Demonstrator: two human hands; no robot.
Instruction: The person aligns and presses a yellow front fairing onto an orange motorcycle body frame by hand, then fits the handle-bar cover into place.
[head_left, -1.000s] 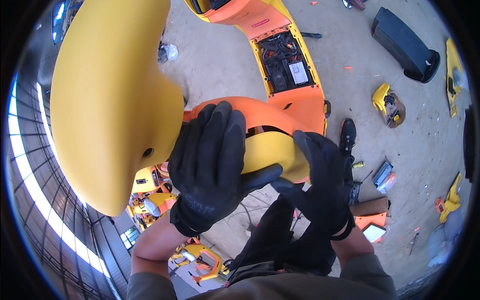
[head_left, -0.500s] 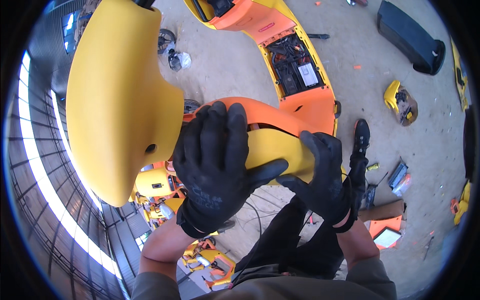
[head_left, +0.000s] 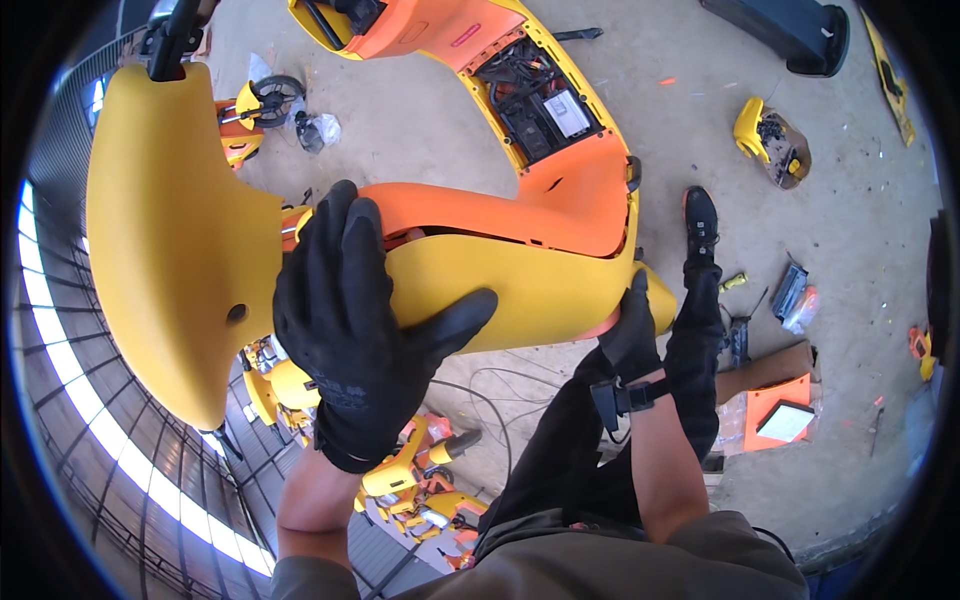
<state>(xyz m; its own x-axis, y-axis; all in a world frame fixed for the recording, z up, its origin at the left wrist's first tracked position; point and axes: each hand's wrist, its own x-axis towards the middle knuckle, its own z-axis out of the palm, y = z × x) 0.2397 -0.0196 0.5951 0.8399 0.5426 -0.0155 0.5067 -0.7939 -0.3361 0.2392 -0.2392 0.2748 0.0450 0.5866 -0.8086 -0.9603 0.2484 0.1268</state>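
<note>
In front of me a yellow side panel [head_left: 520, 290] runs along the body of an electric scooter, below its orange floor section [head_left: 590, 205]. A dark gap shows between the panel's upper edge and the orange part. My left hand [head_left: 350, 320], in a black glove, lies on the panel's left end, fingers stretched up over the edge and thumb spread on its face. At the panel's right end my gloved right hand [head_left: 632, 335] grips the lower edge, some fingers hidden beneath. A large yellow front cover [head_left: 170, 230] stands to the left.
An open compartment [head_left: 545, 100] with wiring sits at the scooter's far part. On the concrete floor at right lie a cardboard box [head_left: 785, 150], a yellow-handled tool [head_left: 733, 282], an orange panel [head_left: 775, 412] and a dark cover [head_left: 790, 30]. More yellow scooters [head_left: 400, 470] stand at lower left.
My right hand has moved from the panel's upper edge down to its lower right end. My left hand stays on the panel's left end. The view has shifted, with the scooter appearing further left.
</note>
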